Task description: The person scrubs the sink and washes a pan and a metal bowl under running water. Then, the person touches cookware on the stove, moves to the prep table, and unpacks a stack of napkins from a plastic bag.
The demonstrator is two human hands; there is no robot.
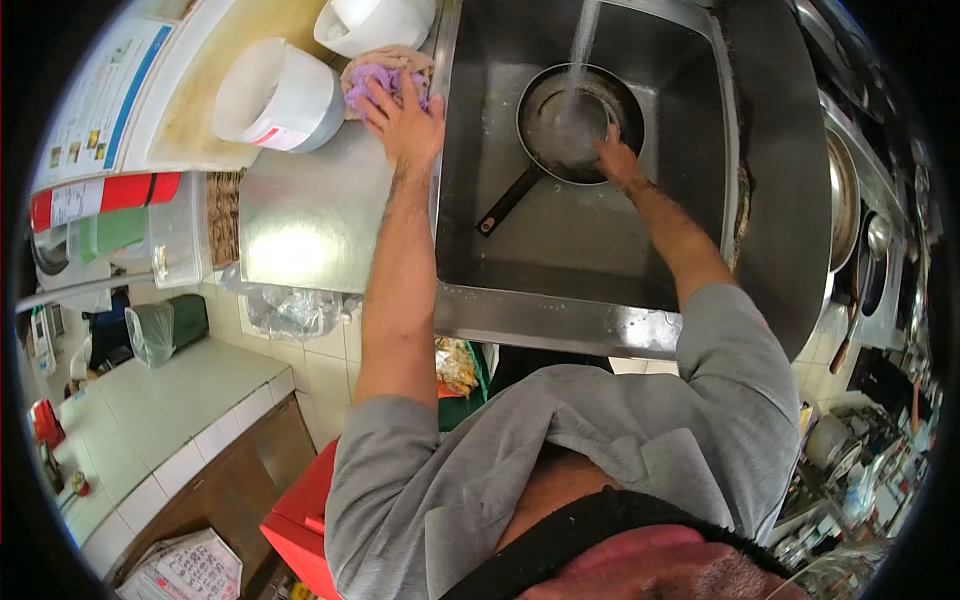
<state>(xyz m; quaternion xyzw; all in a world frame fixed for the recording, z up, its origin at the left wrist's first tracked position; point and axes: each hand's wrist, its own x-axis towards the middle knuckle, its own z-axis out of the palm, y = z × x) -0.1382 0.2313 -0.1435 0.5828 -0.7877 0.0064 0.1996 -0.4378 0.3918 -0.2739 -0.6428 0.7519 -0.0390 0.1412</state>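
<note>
My left hand (pixel 405 128) lies with fingers spread over a purple mesh scrubber (pixel 372 88), on top of a bunched beige cloth (pixel 395 62) on the counter left of the sink. A dark frying pan (pixel 548 150) rests in the steel sink (pixel 580 265), its black handle pointing to the lower left. Water (pixel 584 40) streams from above into the pan. Over the pan's right rim reaches my right hand (pixel 620 162), thumb and forefinger apart inside it. Its other fingers are partly hidden, and I see nothing held.
A white tub (pixel 275 95) with a red label and a white bowl (pixel 375 22) stand on the left counter. Right of the sink are a round metal pan (pixel 843 200) and a ladle (pixel 878 238). A red container (pixel 300 520) is beside my body at lower left.
</note>
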